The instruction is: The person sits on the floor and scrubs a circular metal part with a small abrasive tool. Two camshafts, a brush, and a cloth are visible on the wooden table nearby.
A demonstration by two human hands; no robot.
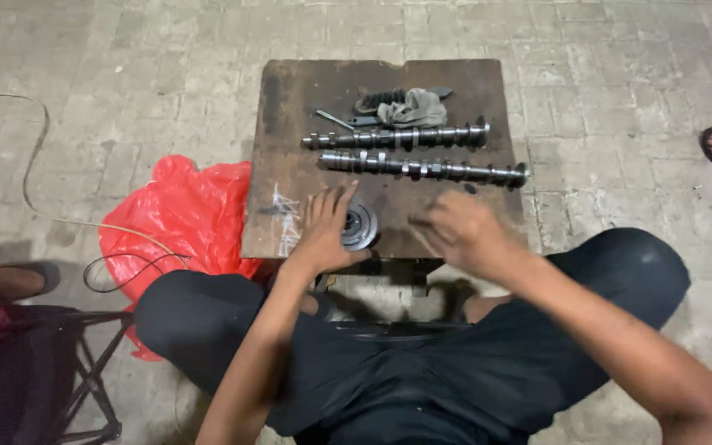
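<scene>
While the wooden board fills the frame's centre, 2 camshafts lie across its upper half (parallel, near each other). Lower down, the left hand rests spread on a round metal gear; the blurred right hand hovers beside it, grip unclear.

I see dim, flat light with no glare. My right hand smears with motion blur, its fingers indistinct; my left hand stays sharper. Soft shadow pools below both wrists, and the paving bows at the edges.
</scene>
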